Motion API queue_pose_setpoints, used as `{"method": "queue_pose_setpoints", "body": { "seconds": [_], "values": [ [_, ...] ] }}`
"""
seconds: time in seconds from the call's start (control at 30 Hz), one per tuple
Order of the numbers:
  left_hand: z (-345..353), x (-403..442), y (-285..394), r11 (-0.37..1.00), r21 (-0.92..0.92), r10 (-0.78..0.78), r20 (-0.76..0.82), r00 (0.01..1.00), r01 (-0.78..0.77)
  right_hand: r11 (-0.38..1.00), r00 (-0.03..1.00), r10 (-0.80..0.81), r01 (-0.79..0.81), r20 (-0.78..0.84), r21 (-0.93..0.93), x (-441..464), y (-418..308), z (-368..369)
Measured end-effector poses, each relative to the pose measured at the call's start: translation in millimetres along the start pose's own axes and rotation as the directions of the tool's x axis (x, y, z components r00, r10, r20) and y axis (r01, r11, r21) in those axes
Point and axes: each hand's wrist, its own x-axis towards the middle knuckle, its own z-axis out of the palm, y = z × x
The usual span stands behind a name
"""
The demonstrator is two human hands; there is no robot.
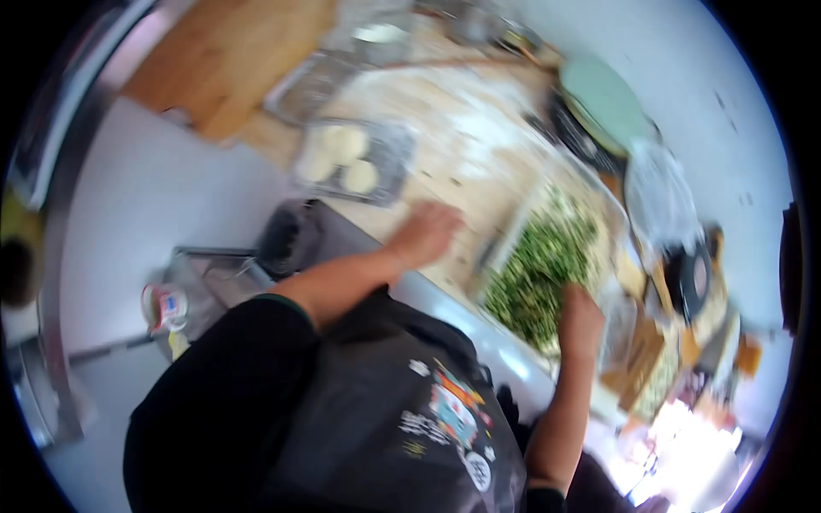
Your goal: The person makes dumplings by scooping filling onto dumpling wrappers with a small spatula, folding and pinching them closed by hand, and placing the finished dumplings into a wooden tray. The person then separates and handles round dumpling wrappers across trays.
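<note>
My left hand (428,232) is over the front of the floured wooden worktop (428,184), blurred, its finger shape unclear. No held thing shows in it. Close by, to its upper left, a clear plastic tray (389,175) carries several pale round dough pieces (344,145). On the right, a wide rectangular tray (505,239) is filled with chopped green leaves (547,256), with paler bits toward its far end. My right hand (581,318) is closed at the near right side of these greens. Its fingertips are hidden, so whatever it grips cannot be made out.
White flour (479,120) covers the back of the worktop. A green round lid (603,98), a plastic bag (660,192) and a black pan (688,278) line the right wall. A wooden board (227,60) lies upper left. A printed cup (164,306) stands lower left.
</note>
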Motion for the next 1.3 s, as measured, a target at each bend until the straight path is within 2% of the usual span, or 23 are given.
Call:
{"method": "queue_pose_setpoints", "body": {
  "seconds": [0.07, 0.1, 0.2, 0.3, 0.33, 0.37, 0.4, 0.47, 0.53, 0.6, 0.63, 0.67, 0.7, 0.8, 0.83, 0.87, 0.93, 0.97, 1.03, 1.07, 1.1, 1.2, 1.3],
  "values": [
    [-11.1, 0.2, 6.0, 1.000, 0.018, 0.001, -0.014, 1.000, -0.001, 0.987, 0.990, 0.138, -0.139, -0.015, -0.083, 2.8, -1.0, -12.5],
    [-9.4, -2.6, -2.1, 0.996, -0.081, 0.032, -0.058, 0.998, -0.036, 0.989, 0.991, 0.134, -0.135, -0.014, -0.058, 4.0, -6.0, -23.1],
    [-43.9, -18.4, -20.3, 0.992, -0.129, -0.017, -0.155, 0.988, -0.003, 0.976, 0.976, 0.207, -0.210, 0.065, 0.054, -17.1, -9.1, -37.4],
    [-118.6, -31.9, -56.7, 0.977, -0.099, -0.214, -0.368, 0.905, 0.191, 0.929, 0.944, 0.317, -0.329, 0.093, 0.169, -31.1, -17.6, -42.2],
    [-129.3, -38.7, -79.8, 0.940, -0.073, -0.325, -0.486, 0.811, 0.333, 0.905, 0.928, 0.362, -0.373, 0.090, 0.206, -36.4, -18.9, -41.5],
    [-148.2, -41.9, -102.8, 0.915, 0.034, -0.327, -0.524, 0.786, 0.403, 0.897, 0.937, 0.347, -0.326, -0.021, 0.297, -42.4, -12.2, -29.8],
    [-165.8, -43.9, -122.3, 0.870, 0.066, -0.422, -0.414, 0.806, 0.489, 0.879, 0.934, 0.356, -0.326, -0.024, 0.348, -45.2, -9.4, -24.2],
    [-180.6, -41.1, -153.6, 0.918, 0.032, -0.377, -0.237, 0.895, 0.395, 0.834, 0.925, 0.379, -0.326, -0.032, 0.445, -46.3, -11.1, -18.0],
    [-183.3, -35.6, -176.2, 0.944, 0.200, -0.262, -0.029, 0.965, 0.262, 0.806, 0.915, 0.400, -0.326, -0.049, 0.494, -45.7, -21.0, -14.2],
    [-180.0, -30.5, -197.3, 0.956, 0.240, -0.209, 0.162, 0.964, 0.167, 0.788, 0.906, 0.422, -0.346, -0.037, 0.510, -44.0, -23.8, 0.2],
    [-176.8, -31.1, -203.4, 0.965, 0.210, -0.209, 0.239, 0.948, 0.159, 0.794, 0.915, 0.386, -0.265, -0.117, 0.547, -40.6, -43.1, -5.2],
    [-175.5, -32.7, -210.2, 0.971, 0.180, -0.206, 0.320, 0.925, 0.154, 0.743, 0.900, 0.435, -0.354, -0.008, 0.569, -40.2, -43.6, 0.9],
    [-183.1, -30.2, -211.4, 0.984, 0.104, -0.170, 0.369, 0.914, 0.141, 0.712, 0.887, 0.461, -0.374, 0.006, 0.594, -38.3, -52.8, 2.6],
    [-208.6, -19.5, -232.7, 0.925, -0.172, -0.273, 0.321, 0.907, 0.339, 0.639, 0.862, 0.506, -0.392, 0.022, 0.661, -39.9, -67.5, 14.2],
    [-207.7, -22.7, -256.1, 0.893, -0.054, -0.443, 0.076, 0.893, 0.448, 0.620, 0.857, 0.514, -0.392, 0.025, 0.679, -43.4, -69.9, 17.8],
    [-206.7, -27.3, -284.8, 0.823, 0.035, -0.552, -0.191, 0.812, 0.567, 0.581, 0.844, 0.534, -0.407, 0.047, 0.705, -45.5, -77.1, 15.8],
    [-210.6, -39.1, -322.4, 0.474, 0.078, -0.706, -0.562, 0.431, 0.877, 0.501, 0.820, 0.566, -0.423, 0.084, 0.755, -45.1, -93.9, 9.4],
    [-200.0, -57.4, -363.9, 0.355, 0.019, -0.799, -0.512, 0.314, 0.935, 0.499, 0.824, 0.563, -0.403, 0.067, 0.767, -47.3, -95.2, 16.0],
    [-196.1, -61.2, -379.6, 0.122, -0.340, -0.967, -0.252, 0.035, 0.933, 0.480, 0.812, 0.574, -0.439, 0.106, 0.760, -49.9, -97.5, 21.4],
    [-196.9, -63.8, -388.1, -0.047, -0.591, -0.998, -0.006, -0.063, 0.805, 0.472, 0.808, 0.576, -0.455, 0.127, 0.755, -52.0, -98.5, 22.4],
    [-201.4, -63.7, -388.0, -0.257, -0.753, -0.963, 0.254, -0.093, 0.606, 0.477, 0.805, 0.581, -0.459, 0.124, 0.750, -50.4, -104.6, 18.8],
    [-205.2, -66.4, -391.3, -0.353, -0.718, -0.901, 0.433, -0.012, 0.600, 0.523, 0.804, 0.585, -0.472, 0.104, 0.709, -47.9, -106.0, 18.1],
    [-216.7, -69.9, -366.4, -0.525, -0.804, -0.794, 0.581, 0.179, 0.279, 0.638, 0.840, 0.542, -0.424, 0.017, 0.642, -48.1, -105.2, 18.7]
  ]
}}
